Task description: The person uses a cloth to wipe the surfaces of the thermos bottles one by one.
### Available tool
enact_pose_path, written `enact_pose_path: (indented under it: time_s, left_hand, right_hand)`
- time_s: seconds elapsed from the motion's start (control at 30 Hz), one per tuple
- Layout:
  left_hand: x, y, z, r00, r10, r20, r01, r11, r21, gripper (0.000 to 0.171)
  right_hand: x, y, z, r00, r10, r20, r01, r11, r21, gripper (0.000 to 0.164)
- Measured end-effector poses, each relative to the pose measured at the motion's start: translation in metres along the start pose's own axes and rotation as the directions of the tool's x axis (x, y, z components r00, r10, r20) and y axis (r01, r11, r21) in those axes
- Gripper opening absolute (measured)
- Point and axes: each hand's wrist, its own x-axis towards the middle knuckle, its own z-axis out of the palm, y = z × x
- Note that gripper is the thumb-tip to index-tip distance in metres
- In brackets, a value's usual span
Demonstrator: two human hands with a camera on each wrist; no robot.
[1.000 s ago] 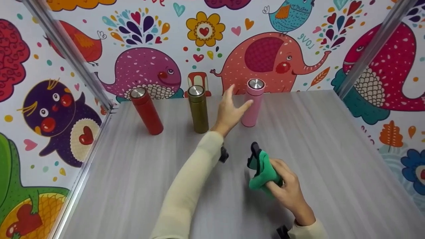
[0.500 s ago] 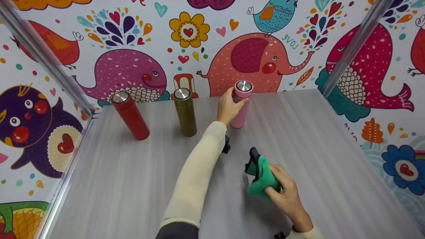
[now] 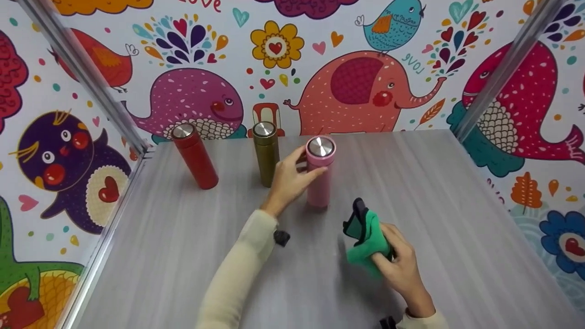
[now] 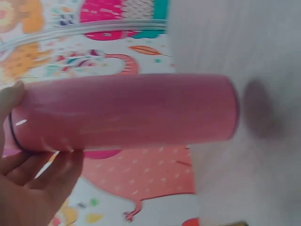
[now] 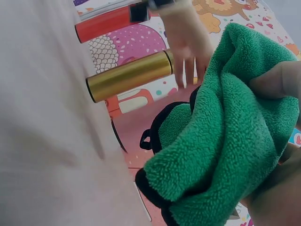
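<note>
A pink thermos bottle (image 3: 320, 183) with a silver lid is gripped near its top by my left hand (image 3: 289, 179), thumb on one side and fingers on the other. The left wrist view shows the bottle's base (image 4: 230, 108) raised off the table, its shadow beside it. My right hand (image 3: 403, 262) holds a folded green terry cloth (image 3: 372, 240) with dark edging, in front and to the right of the bottle. In the right wrist view the cloth (image 5: 230, 127) bunches under the thumb and hides part of the pink bottle.
A red thermos bottle (image 3: 196, 157) and an olive-gold thermos bottle (image 3: 266, 155) stand upright at the back left of the grey table (image 3: 183, 256). Behind them rises a cartoon-printed wall (image 3: 274, 91), with metal frame posts (image 3: 507, 73) at the corners.
My left hand has closed round the pink bottle and brought it off the back of the table, toward me. The right hand with the cloth stays about where it was.
</note>
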Motion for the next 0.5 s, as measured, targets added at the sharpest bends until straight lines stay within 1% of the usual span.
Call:
enact_pose_path:
  time_s: [0.07,0.17,0.27,0.4,0.5]
  left_hand:
    - [-0.021,0.004,-0.011,1.0,0.006,0.004,-0.006,1.0,-0.007,0.071]
    - [-0.05,0.008,-0.023,1.0,0.018,0.015,-0.018,1.0,0.007,0.072]
    - [-0.072,0.011,-0.028,0.999,0.021,0.041,-0.021,1.0,0.013,0.072]
    - [-0.094,0.01,-0.034,0.997,0.021,0.068,-0.021,1.0,-0.005,0.071]
    - [-0.102,0.006,-0.034,0.996,0.021,0.089,-0.019,1.0,-0.017,0.071]
  right_hand:
    - [0.0,0.002,0.003,1.0,-0.012,0.005,0.012,1.0,0.018,0.056]
    - [0.0,0.006,0.008,1.0,-0.029,0.01,0.029,0.999,0.044,0.055]
    - [-0.002,0.007,0.012,0.999,-0.031,0.009,0.031,0.999,0.039,0.056]
    - [-0.001,0.005,0.017,1.0,-0.026,0.011,0.026,0.999,0.045,0.056]
    - [0.001,0.0,0.021,1.0,-0.017,0.01,0.017,0.998,0.062,0.056]
